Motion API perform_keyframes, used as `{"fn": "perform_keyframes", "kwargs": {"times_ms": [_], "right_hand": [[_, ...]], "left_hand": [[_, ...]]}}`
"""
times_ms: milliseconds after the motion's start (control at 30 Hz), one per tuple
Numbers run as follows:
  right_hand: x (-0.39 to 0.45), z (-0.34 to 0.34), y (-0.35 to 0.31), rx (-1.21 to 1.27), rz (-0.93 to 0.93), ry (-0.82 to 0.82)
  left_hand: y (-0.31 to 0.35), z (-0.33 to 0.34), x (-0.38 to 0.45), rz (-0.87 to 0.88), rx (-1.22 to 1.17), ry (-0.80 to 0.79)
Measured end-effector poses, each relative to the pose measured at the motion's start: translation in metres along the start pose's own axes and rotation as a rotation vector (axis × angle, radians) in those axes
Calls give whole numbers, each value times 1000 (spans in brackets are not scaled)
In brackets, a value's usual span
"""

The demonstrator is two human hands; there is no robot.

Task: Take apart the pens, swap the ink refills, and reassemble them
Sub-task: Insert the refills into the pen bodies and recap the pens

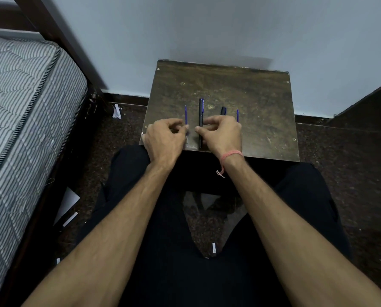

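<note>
A small dark wooden table (pixel 251 103) stands against a pale blue wall (pixel 207 29), and the person sits at its near edge with dark trousers (pixel 174 240) below. On the tabletop lie, from left to right, a blue ink refill (pixel 185 115), a long black pen (pixel 201 116) pointing away from the person, a short dark pen part (pixel 223 110) and a second blue refill (pixel 237 115).

The left hand (pixel 165 138) hovers at the near end of the left refill, fingers curled with thumb and forefinger close together; whether they pinch the refill cannot be told. The right hand (pixel 224 134) sits just right of the black pen, fingers loosely curled, thumb near the barrel, covering the near ends of the short part and right refill. A pink thread band (pixel 230 155) circles the right wrist.

A striped mattress (pixel 25 103) lies at left, with paper scraps (pixel 117 111) on the dark floor (pixel 351 162).
</note>
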State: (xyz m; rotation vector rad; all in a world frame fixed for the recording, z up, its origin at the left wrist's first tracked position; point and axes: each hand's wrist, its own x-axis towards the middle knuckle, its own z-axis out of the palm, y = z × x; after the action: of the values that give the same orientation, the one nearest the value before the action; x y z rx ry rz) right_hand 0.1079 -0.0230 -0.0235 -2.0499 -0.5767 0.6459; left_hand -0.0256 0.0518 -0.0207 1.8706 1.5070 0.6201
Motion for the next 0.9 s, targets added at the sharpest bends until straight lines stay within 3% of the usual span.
{"fn": "perform_keyframes", "kwargs": {"times_ms": [200,900], "right_hand": [[4,16,-7,-190,-54,-2],[2,28,-14,-229,-51,-10]], "left_hand": [[-5,5,2,16,27,-39],[-8,1,2,35,79,-84]]}}
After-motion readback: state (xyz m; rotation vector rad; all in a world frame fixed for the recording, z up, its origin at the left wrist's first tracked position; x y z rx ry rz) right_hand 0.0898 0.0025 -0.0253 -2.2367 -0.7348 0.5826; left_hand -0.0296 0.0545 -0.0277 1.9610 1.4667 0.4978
